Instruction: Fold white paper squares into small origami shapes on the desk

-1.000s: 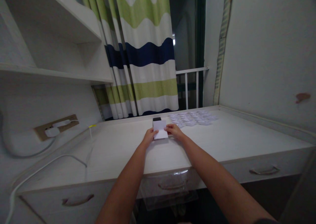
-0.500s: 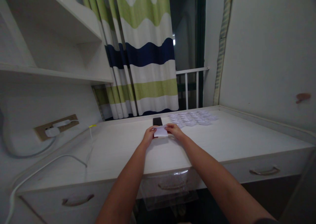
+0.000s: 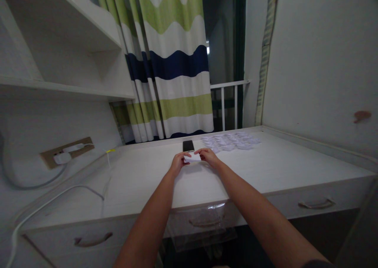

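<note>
The white desk [image 3: 141,173] is the largest thing here, and its top gives a flat surface under the work. Behind it hangs a striped curtain [image 3: 181,65]. At the back of the desk, to the right of the middle, lie many folded white pieces [image 3: 232,141], placed close together in a group.

The left hand [image 3: 177,164] is closed narrowly on the left side of a small white paper [image 3: 193,157], and the right hand [image 3: 209,156] pinches its right side near the far corner. The paper is held between the two hands, near the middle of the desk, just in front of a dark flat object [image 3: 188,145]. It seems to be doubled over, because more than one layer shows at its near left side. If it rests on the desk or is a little above it, I cannot tell.

In my judgement, the step in hand is to bring the layers together evenly. For doing this well, the edges and corners should meet before any strong pressing. One hand should keep the layers from sliding, and the other can press the crease from the middle to the ends, best against the flat desk. Light fingers are better, since thin paper can wrinkle or turn crooked easily.
</note>
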`<state>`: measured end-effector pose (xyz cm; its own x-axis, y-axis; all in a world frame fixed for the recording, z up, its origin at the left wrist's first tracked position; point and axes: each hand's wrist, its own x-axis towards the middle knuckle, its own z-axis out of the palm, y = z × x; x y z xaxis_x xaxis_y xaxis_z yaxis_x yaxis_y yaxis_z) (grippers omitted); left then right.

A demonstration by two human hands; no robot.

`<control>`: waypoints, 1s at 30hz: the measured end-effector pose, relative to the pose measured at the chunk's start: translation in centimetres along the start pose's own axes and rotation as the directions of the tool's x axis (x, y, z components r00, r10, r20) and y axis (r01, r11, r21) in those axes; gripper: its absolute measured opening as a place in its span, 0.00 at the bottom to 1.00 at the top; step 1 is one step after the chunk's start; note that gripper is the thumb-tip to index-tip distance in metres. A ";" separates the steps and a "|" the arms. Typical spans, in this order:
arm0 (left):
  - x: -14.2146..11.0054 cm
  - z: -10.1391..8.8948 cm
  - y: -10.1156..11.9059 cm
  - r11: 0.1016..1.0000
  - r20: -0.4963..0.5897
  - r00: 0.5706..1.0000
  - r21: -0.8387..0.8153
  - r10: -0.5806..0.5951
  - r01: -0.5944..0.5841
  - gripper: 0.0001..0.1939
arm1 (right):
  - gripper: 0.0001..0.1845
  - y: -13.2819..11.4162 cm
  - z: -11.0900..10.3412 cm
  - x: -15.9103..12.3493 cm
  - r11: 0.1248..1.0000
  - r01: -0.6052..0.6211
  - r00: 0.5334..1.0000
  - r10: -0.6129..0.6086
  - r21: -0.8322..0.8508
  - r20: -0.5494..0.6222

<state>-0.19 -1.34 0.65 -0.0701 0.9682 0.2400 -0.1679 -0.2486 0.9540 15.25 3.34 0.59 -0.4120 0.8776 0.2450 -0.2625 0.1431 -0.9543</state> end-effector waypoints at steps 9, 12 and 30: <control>-0.2 0.1 0.3 0.991 -0.046 0.997 0.122 0.061 -0.055 0.12 | 0.14 0.5 -0.2 0.3 1.000 -0.011 0.999 0.011 -0.012 -0.032; -0.3 0.1 0.3 0.987 -0.015 0.998 0.146 0.062 -0.059 0.24 | 0.12 0.7 -0.5 0.7 0.997 0.028 0.999 -0.031 -0.066 -0.043; 0.3 0.1 0.1 0.992 -0.087 0.995 0.116 0.059 -0.049 0.20 | 0.13 0.2 -0.4 0.5 0.969 0.132 0.987 -0.148 -0.209 -0.061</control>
<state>-0.11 -1.11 0.82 -0.1647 0.9460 0.2793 -0.0487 -0.2906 0.9556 15.37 4.03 0.47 -0.3147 0.8730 0.3726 -0.1260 0.3506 -0.9280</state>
